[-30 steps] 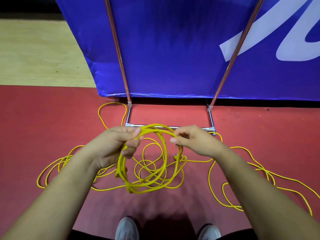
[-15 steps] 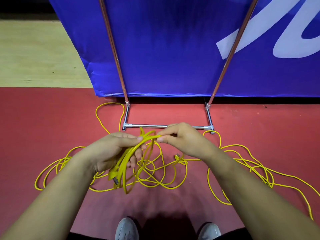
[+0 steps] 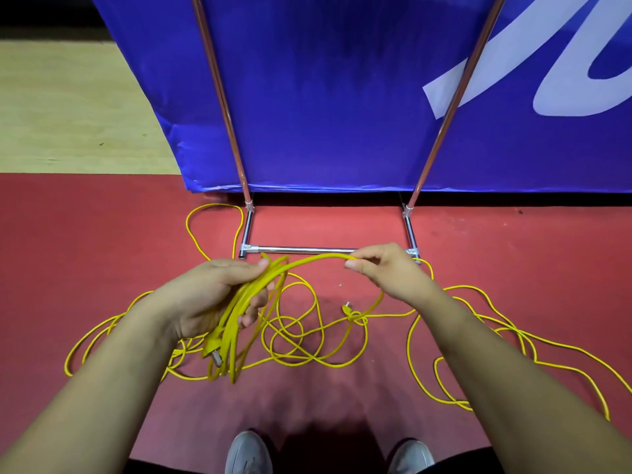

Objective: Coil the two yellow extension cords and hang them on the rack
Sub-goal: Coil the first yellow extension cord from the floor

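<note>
Coiling of a yellow cord, head view. A bundle of loops is gripped in the left hand, fingers curled round it, with a plug hanging at its lower end. The next length of cord is pinched between thumb and fingers of the right hand and arched toward the bundle. The remaining cord lies tangled on the red floor under and to both sides of the hands; where one cord ends and the other begins cannot be told. A knot beside a second plug is seen in the slack. Only the base and poles of the rack are shown, just beyond the hands. Risk: the knot may be drawn tight, or crossed loops dragged up together, if slack is pulled in before being untangled.
</note>
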A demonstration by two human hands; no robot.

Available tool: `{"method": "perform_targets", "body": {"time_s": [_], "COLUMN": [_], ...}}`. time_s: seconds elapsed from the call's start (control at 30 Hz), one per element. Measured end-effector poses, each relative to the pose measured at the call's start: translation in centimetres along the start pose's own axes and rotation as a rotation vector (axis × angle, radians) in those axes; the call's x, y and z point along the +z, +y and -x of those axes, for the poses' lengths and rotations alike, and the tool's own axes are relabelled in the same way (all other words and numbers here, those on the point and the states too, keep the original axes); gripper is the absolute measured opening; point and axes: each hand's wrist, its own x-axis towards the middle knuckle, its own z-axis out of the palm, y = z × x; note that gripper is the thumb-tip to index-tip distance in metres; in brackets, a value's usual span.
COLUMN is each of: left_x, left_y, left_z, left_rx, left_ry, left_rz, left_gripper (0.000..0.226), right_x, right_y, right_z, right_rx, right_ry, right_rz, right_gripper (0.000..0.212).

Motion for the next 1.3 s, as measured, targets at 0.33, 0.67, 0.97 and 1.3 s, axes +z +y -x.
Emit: {"method": "perform_targets", "body": {"time_s": [0.33,0.67,0.97,1.3], "left_x": [1.0,1.0,0.1,0.0], "left_y": [-0.3,0.6,1.2,1.7], "left_z": [-0.4,0.0,0.2,-0.5], "left_rx": [0.031,0.17,0.254,0.344], "left_ry": [-0.087,-0.021,0.013,0.324], "left_rz": [0.016,0.126,0.347,0.369], "left_gripper": [0.021,0.021,0.027,0.031], "right_x": [1.9,1.4,2.4,4.8], "right_y": [-4.2,2.1,5.7,5.5], "right_z": [0.0,-0.7,-0.8,-0.4], "right_rx": [-0.255,-0.047,0.098,0.353], "right_ry": [0.018,-0.079,-0.068,-0.023], "right_rz": [0.056,0.208,0.274,-0.364], "right_gripper": [0.01,0.016,0.022,0.017]}}
